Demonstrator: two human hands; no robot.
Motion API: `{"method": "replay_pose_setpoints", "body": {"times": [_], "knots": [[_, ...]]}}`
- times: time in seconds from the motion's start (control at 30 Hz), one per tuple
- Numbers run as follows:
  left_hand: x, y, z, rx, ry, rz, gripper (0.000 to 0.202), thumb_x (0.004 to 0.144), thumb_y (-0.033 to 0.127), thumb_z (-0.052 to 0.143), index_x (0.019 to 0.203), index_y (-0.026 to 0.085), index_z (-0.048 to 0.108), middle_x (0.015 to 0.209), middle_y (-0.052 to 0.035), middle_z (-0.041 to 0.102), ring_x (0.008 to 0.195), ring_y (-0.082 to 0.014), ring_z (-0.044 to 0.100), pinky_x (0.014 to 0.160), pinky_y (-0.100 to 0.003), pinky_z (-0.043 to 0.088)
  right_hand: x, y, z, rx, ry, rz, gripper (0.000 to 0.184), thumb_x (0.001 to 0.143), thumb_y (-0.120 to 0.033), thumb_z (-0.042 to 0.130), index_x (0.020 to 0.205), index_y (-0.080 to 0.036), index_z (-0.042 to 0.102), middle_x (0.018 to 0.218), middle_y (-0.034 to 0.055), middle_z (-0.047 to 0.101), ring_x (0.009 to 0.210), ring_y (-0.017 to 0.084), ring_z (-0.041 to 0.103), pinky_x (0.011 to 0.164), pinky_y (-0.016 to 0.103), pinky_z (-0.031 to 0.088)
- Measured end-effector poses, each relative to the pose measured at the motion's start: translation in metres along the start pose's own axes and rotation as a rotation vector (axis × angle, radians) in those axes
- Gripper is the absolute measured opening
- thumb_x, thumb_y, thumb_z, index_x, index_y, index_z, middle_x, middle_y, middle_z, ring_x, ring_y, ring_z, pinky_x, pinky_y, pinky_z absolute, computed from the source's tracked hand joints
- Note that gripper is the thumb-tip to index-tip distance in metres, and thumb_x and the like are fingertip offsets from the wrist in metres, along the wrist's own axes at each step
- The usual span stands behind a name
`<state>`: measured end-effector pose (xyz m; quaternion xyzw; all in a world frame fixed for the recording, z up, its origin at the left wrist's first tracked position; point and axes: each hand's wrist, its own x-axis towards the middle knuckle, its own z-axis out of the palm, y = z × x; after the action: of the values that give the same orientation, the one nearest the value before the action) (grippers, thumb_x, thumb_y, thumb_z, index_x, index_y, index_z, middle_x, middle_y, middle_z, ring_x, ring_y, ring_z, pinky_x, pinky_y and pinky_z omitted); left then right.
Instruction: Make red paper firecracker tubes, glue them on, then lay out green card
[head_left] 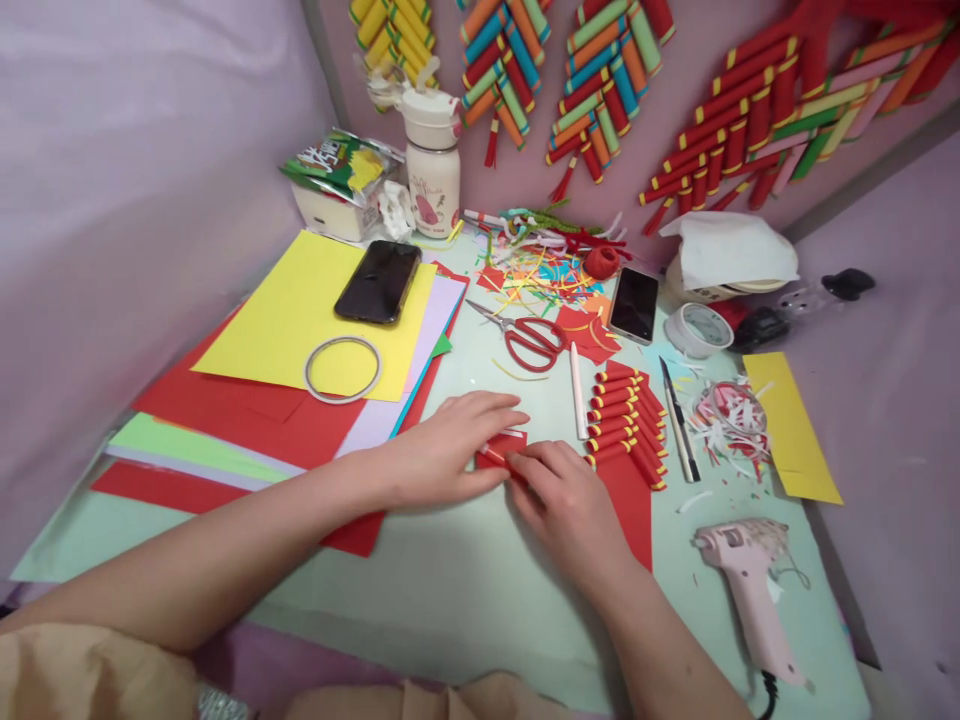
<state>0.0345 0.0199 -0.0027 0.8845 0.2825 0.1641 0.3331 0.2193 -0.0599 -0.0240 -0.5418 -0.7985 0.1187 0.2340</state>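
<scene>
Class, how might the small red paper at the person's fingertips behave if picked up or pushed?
The small red paper looks thin, so it is probably light and easily bent. Lying low on the smooth-looking table, it would likely slide rather than tip.

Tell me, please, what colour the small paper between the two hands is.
The small paper is red, seen best in the head view.

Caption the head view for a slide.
Left hand and right hand on small red paper, with scissors and yellow-banded red rolls nearby.
</scene>
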Motion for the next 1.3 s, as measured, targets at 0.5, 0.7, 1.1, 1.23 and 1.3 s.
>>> {"method": "replay_pose_setpoints", "body": {"times": [0.5, 0.7, 1.1, 1.23, 1.3], "knots": [[-0.028, 0.006, 0.035, 0.398, 0.103, -0.006, 0.025, 0.096, 0.030, 0.043, 0.105, 0.018, 0.064, 0.101, -0.0079, 0.065, 0.097, -0.0200, 0.056, 0.084, -0.036, 0.047, -0.001, 0.011, -0.002, 0.139, -0.020, 0.016, 0.023, 0.092, -0.020, 0.053, 0.108, -0.028, 0.068, 0.088, 0.0050, 0.061, 0.084, 0.019, 0.056, 0.072, 0.033, 0.049], [-0.028, 0.002, 0.036, 0.359, 0.143, -0.007, 0.022, 0.095, 0.025, 0.045, 0.102, 0.019, 0.065, 0.102, -0.0064, 0.066, 0.094, -0.0179, 0.057, 0.084, -0.033, 0.049, 0.000, 0.005, -0.006, 0.192, -0.030, 0.062, 0.014, 0.092, -0.020, 0.053, 0.095, -0.023, 0.067, 0.090, 0.0052, 0.061, 0.087, 0.019, 0.055, 0.075, 0.033, 0.048], [-0.019, 0.011, 0.024, 0.225, 0.115, -0.244, 0.019, 0.091, 0.027, 0.053, 0.087, 0.019, 0.070, 0.087, -0.0050, 0.062, 0.087, -0.0197, 0.055, 0.079, -0.034, 0.044, 0.001, 0.004, -0.003, 0.259, -0.021, 0.160, 0.011, 0.090, -0.019, 0.057, 0.086, -0.022, 0.066, 0.085, 0.0035, 0.061, 0.083, 0.019, 0.053, 0.072, 0.032, 0.045], [-0.018, 0.011, 0.022, 0.160, 0.092, -0.279, 0.023, 0.093, 0.022, 0.047, 0.084, 0.018, 0.068, 0.085, -0.0054, 0.060, 0.086, -0.0197, 0.052, 0.079, -0.034, 0.043, 0.003, 0.001, -0.003, 0.248, -0.030, 0.178, 0.014, 0.092, -0.016, 0.053, 0.085, -0.021, 0.064, 0.083, 0.0035, 0.061, 0.082, 0.019, 0.051, 0.072, 0.032, 0.043], [-0.018, 0.011, 0.022, 0.149, 0.088, -0.288, 0.023, 0.093, 0.020, 0.045, 0.084, 0.017, 0.066, 0.085, -0.0053, 0.059, 0.086, -0.0197, 0.052, 0.079, -0.034, 0.043, 0.003, 0.000, -0.002, 0.234, -0.031, 0.189, 0.015, 0.092, -0.015, 0.051, 0.085, -0.020, 0.063, 0.083, 0.0038, 0.060, 0.082, 0.019, 0.050, 0.072, 0.032, 0.042]]}}
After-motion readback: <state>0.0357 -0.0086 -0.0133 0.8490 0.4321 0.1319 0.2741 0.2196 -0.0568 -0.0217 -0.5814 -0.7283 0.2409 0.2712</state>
